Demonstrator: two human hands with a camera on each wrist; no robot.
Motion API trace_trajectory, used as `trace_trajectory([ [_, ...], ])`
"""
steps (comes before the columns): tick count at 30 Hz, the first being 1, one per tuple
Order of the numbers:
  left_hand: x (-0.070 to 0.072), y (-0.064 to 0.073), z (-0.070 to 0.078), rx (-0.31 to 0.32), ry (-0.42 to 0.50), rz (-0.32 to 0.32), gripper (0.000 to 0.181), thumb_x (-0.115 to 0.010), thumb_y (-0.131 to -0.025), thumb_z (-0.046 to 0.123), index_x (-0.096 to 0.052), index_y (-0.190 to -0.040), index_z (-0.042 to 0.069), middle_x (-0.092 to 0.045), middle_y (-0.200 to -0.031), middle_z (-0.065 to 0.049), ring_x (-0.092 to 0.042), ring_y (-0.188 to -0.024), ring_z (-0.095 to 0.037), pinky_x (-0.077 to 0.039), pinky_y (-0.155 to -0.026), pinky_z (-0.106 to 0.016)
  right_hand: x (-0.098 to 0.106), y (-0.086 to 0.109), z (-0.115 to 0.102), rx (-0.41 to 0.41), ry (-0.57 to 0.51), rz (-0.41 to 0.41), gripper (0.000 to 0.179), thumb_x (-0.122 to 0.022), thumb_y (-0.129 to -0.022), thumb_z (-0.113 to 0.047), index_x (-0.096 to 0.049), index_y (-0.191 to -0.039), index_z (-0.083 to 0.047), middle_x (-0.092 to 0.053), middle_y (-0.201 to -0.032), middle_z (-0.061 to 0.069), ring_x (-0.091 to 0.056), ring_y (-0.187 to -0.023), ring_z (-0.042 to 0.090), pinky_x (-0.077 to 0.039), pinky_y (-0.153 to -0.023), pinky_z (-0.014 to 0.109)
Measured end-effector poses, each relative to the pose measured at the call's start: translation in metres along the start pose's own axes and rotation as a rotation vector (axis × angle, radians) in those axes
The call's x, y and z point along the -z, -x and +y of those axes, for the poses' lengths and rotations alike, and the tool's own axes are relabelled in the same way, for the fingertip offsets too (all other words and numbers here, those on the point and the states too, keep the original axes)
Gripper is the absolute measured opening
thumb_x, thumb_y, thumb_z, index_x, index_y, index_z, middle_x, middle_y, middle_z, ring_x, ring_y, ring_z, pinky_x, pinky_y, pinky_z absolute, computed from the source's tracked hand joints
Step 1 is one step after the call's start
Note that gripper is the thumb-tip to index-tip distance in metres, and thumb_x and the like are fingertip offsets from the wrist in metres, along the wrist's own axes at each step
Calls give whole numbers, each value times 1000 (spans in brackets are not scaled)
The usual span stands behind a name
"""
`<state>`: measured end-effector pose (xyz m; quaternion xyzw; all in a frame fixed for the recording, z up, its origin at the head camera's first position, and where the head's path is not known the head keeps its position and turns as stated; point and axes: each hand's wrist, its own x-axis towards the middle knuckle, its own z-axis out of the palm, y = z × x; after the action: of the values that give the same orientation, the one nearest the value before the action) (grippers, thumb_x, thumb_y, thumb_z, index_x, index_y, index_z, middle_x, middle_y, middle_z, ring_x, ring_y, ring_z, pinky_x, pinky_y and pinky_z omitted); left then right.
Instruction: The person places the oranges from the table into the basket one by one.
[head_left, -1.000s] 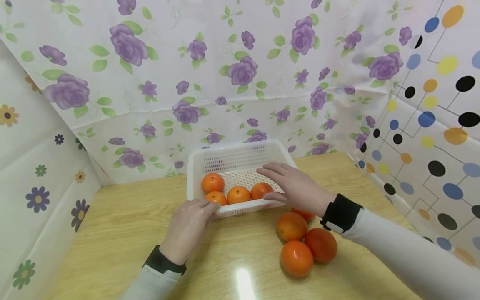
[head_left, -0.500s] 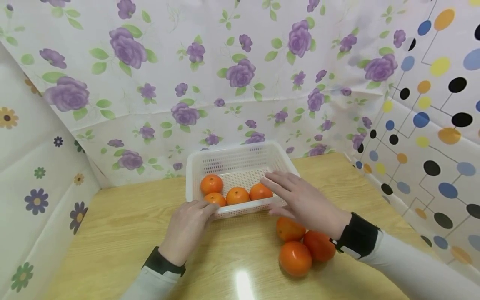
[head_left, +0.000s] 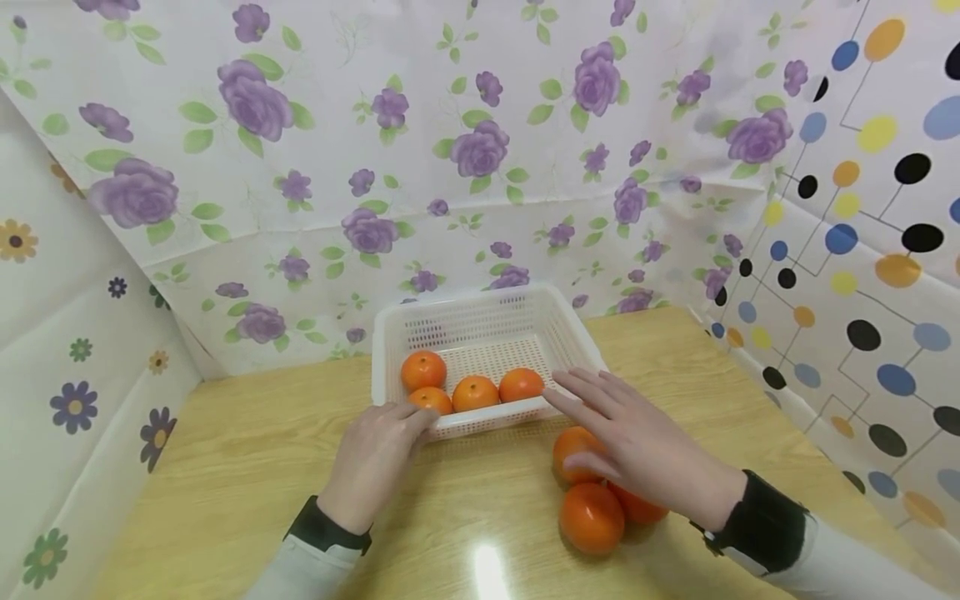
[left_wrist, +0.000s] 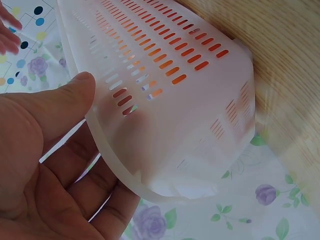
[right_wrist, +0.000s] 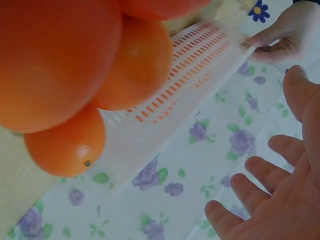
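Note:
A white slotted plastic basket stands at the back of the table with several oranges along its front and left side. My left hand grips its front left rim, thumb outside and fingers over the edge, as the left wrist view shows. My right hand, fingers spread and holding nothing, hovers over a cluster of loose oranges in front of the basket's right corner. It partly covers them in the head view. From the right wrist, these oranges lie beside the open palm.
Light wood-grain table beneath everything. Behind the basket hangs a cloth with purple flowers; a dotted cloth stands on the right, and another flowered one on the left.
My right hand has moved back from over the basket's right side, toward me and to the right, over the loose oranges. The left hand keeps its hold on the rim.

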<state>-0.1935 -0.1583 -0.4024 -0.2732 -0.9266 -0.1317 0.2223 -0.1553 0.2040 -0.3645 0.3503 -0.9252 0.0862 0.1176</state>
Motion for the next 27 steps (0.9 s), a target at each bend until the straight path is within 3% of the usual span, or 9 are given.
trace_trajectory([
  [3, 0, 0, 0, -5, 4, 11, 34, -99, -81, 16, -85, -112, 15, -82, -105, -1, -75, -89, -19, -62, -78, -39, -1, 10, 0, -42, 2, -11, 84, -73, -104, -57, -38, -173, -26, -31, -180, 1, -30, -164, 28, -27, -131, 60],
  [9, 1, 0, 1, -5, 0, 9, 34, -99, -81, 15, -85, -112, 15, -82, -105, 0, -75, -89, -19, -61, -77, -38, -3, 27, 0, -82, 17, -5, 87, -79, -101, -53, -38, -173, -27, -33, -179, -1, -34, -162, 29, -31, -129, 62],
  [16, -1, 1, 0, -14, -3, 19, 34, -99, -81, 17, -85, -112, 17, -81, -104, 1, -74, -87, -18, -60, -74, -37, -7, 45, -2, -119, -18, -16, 88, -82, -98, -53, -38, -172, -31, -36, -177, -3, -35, -162, 26, -29, -130, 62],
  [24, -2, 1, 0, -25, -5, 30, 33, -99, -80, 17, -85, -111, 16, -81, -103, 1, -73, -85, -18, -59, -73, -36, -23, 71, -2, -154, -3, 50, 81, -81, -99, -52, -48, -168, -24, -41, -175, 1, -40, -159, 27, -11, -136, 39],
  [27, -1, 1, 0, -32, -1, 33, 33, -99, -80, 16, -85, -110, 16, -81, -102, 1, -72, -84, -18, -59, -72, -36, -27, 79, 0, -171, -9, 70, 80, -82, -98, -50, -51, -167, -23, -41, -175, 1, -40, -159, 27, -10, -136, 36],
])
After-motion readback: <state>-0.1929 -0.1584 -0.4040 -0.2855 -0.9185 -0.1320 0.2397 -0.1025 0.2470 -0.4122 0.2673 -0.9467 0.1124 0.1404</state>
